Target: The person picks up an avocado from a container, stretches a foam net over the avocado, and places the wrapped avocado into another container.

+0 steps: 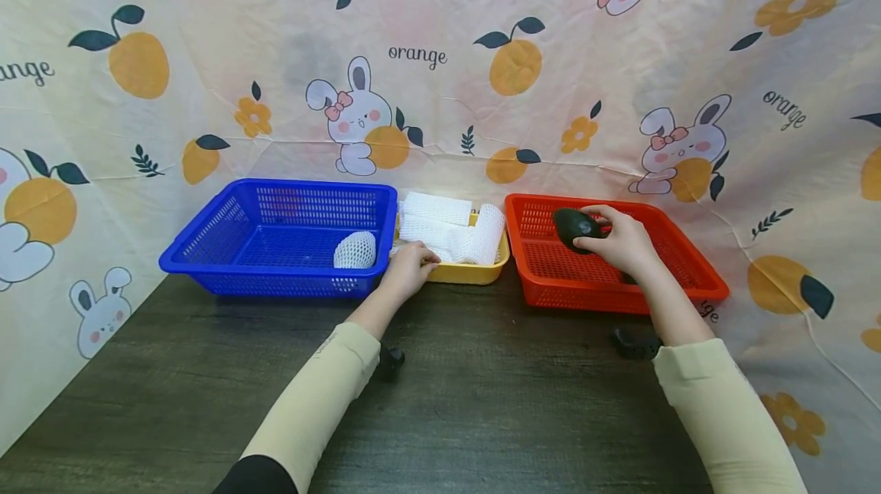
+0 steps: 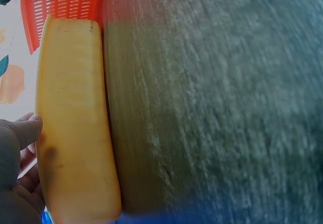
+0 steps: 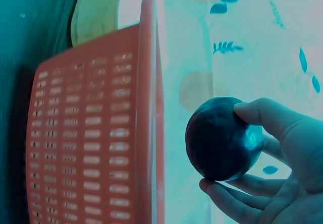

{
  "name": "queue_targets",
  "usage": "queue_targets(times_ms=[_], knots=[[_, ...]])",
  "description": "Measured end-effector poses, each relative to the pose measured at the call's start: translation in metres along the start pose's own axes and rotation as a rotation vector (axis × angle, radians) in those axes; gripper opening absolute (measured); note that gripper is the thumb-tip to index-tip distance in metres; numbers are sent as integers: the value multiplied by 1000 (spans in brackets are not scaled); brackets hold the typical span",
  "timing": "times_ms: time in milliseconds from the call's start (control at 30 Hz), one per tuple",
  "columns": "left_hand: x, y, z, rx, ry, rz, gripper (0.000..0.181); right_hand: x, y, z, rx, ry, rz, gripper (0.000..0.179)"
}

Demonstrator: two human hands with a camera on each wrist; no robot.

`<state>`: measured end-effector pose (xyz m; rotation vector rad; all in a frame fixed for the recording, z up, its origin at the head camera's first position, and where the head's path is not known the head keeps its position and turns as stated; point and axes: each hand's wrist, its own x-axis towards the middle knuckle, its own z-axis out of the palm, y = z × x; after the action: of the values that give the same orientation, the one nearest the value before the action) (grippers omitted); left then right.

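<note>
Green avocado (image 1: 570, 229), pinched by the right hand (image 1: 625, 243) over the red basket (image 1: 585, 295), is best lifted clear with light pressure; left hand (image 1: 407, 274) at yellow basket (image 1: 468, 274), grip cannot be told.

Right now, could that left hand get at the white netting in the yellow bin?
Likely yes: the left hand is at the near rim of the yellow bin, with the white netting uncovered just beyond.

At centre right, a dark-green oval fruit (image 1: 570, 229) and a red rectangular plastic basket (image 1: 571, 294) are seen; at centre, white foam-net sleeves (image 1: 490, 234) and a yellow plastic tub (image 1: 468, 274); centre left, a blue rectangular plastic basket (image 1: 275, 284). The cream cloth backdrop (image 1: 440, 108) is patterned with rabbits (image 1: 355, 119) and oranges (image 1: 516, 68).
</note>
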<state>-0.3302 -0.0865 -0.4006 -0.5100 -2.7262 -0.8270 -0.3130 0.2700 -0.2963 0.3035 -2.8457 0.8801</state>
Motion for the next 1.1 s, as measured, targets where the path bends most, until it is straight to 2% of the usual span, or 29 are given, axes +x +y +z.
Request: queue_targets(times_ms=[433,800,1100], knots=[[0,-1,-2,-5,5,11,11,-19,-32,16,37,-36,-98,58],[-1,-3,2,-14,41,33,9,-40,-44,39,59,-34,-175,55],[-1,-2,2,-11,38,24,9,-58,-52,55,101,-51,-186,56]])
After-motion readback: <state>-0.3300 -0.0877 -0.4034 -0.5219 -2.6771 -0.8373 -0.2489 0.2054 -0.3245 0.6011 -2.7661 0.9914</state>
